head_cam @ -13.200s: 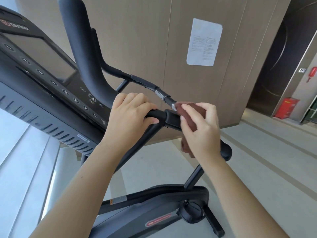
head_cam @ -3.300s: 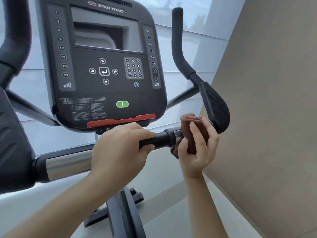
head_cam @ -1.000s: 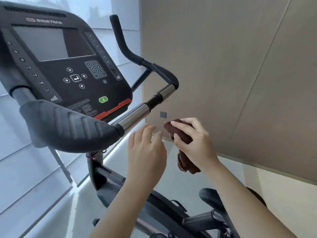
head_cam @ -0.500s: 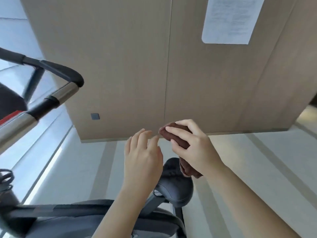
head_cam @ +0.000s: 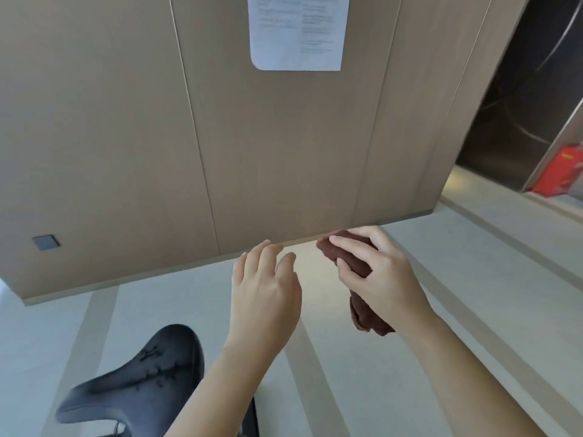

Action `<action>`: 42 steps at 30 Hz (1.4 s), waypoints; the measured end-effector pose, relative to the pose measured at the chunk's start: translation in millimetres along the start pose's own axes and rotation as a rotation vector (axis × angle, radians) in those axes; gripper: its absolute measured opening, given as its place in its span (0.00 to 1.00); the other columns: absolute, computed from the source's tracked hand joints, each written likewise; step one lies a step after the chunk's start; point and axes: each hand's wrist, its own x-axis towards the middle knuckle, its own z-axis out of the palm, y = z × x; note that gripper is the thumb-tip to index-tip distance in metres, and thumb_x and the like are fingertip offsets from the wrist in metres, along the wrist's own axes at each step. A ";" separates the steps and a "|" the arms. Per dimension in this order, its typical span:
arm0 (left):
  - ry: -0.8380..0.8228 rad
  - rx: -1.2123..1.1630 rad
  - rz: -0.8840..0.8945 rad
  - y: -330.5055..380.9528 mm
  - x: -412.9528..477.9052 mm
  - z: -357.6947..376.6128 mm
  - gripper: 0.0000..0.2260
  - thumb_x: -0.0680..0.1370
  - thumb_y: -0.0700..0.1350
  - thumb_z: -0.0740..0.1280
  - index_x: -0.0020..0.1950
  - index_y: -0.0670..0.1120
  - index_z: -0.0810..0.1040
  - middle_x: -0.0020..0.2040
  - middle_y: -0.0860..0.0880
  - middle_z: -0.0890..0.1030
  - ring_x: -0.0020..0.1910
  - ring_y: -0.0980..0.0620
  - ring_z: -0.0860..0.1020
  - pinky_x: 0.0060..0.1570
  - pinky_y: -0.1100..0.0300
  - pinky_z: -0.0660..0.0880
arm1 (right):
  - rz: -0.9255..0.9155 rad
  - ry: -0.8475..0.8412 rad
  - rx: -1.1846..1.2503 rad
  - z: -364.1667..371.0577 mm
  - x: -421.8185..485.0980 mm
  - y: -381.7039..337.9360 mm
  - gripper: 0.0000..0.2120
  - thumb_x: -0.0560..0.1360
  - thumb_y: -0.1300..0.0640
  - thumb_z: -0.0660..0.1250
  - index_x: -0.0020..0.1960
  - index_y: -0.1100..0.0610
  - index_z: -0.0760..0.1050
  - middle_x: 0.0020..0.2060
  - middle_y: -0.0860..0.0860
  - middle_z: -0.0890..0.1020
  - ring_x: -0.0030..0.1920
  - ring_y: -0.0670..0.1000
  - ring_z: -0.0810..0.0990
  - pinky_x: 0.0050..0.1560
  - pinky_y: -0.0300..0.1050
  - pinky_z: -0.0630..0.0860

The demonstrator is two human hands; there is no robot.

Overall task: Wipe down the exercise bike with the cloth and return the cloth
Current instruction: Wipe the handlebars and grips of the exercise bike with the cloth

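Note:
My right hand [head_cam: 378, 275] is shut on a bunched dark brown cloth [head_cam: 350, 257]; one end sticks out past my fingers and the other hangs below my palm. To its left, my left hand [head_cam: 265, 291] is held in the air, holding nothing, with its fingers loosely apart, a short gap from the cloth. Of the exercise bike only the black saddle [head_cam: 135, 386] shows, low at the left under my left forearm. The console and handlebars are out of view.
A beige panelled wall [head_cam: 157, 121] stands straight ahead with a white printed sheet [head_cam: 296, 29] taped on it. Pale tiled floor with darker stripes runs to the right. A dark doorway [head_cam: 530, 89] and a red box [head_cam: 558, 171] are at the far right.
The view has swung right, away from the bike: handlebar and console have left the frame and the saddle has slid to the lower left. Both hands keep their pose, the right still holding the cloth.

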 end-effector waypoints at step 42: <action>0.211 0.494 -0.706 -346.3 293.5 182.8 0.10 0.67 0.37 0.72 0.48 0.41 0.80 0.49 0.45 0.82 0.53 0.42 0.78 0.53 0.48 0.71 | -0.506 -0.503 0.574 404.8 485.4 45.5 0.14 0.72 0.58 0.67 0.57 0.49 0.78 0.55 0.45 0.75 0.53 0.42 0.74 0.54 0.30 0.69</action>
